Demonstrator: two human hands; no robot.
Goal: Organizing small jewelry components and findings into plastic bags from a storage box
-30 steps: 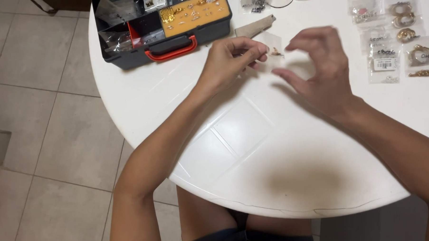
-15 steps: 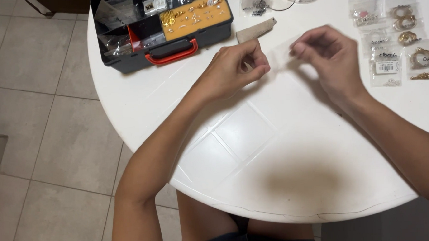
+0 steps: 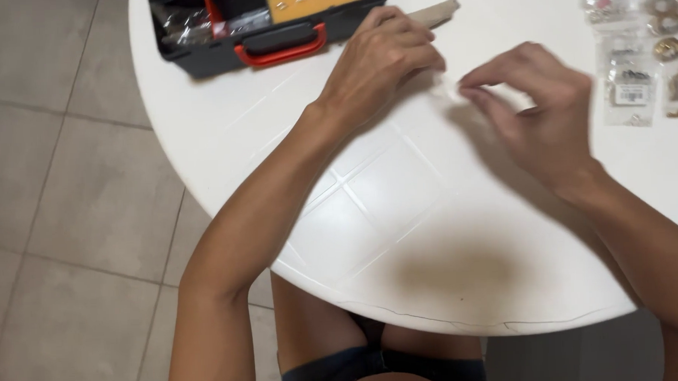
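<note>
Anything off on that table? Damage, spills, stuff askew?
One thing: a thin dark crack runs along the near rim of the white table. The organiser case and small bags lie in order, nothing spilled.

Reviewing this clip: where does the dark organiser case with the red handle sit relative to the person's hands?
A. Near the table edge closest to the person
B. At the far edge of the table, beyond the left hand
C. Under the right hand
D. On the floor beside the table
B: the organiser case lies at the far side of the white table, just past the left hand; the right hand is apart from it.
</note>
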